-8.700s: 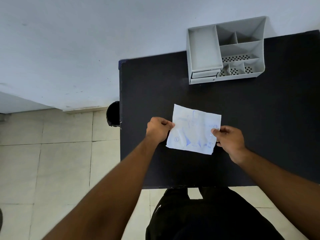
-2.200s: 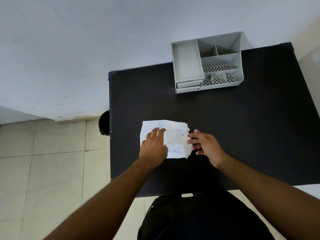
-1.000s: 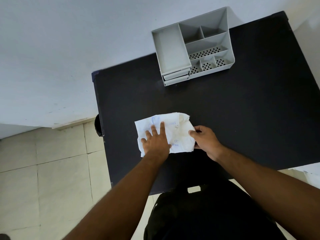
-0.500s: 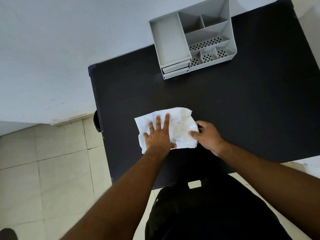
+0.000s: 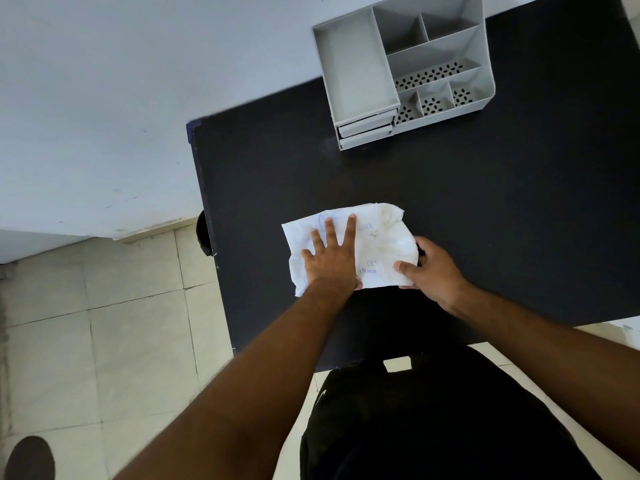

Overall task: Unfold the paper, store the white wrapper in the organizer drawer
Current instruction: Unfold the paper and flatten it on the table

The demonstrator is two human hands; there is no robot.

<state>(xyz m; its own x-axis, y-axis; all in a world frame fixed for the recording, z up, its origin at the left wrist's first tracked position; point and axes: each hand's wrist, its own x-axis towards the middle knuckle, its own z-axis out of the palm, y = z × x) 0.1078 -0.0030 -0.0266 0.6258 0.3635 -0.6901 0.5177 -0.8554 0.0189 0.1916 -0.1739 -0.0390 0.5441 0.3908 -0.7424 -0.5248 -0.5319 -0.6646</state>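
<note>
Fingers of the left hand lie straight and spread, pressing the white wrapper flat on the black table; the right hand pinches its crumpled right edge; unfolding looks nearly done; the organizer drawer, well apart, is closed, so storing remains

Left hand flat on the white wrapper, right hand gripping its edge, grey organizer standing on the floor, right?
Not the floor: in the head view the organizer stands on the black table, beyond the white wrapper. Left hand and right hand are as you say.
</note>
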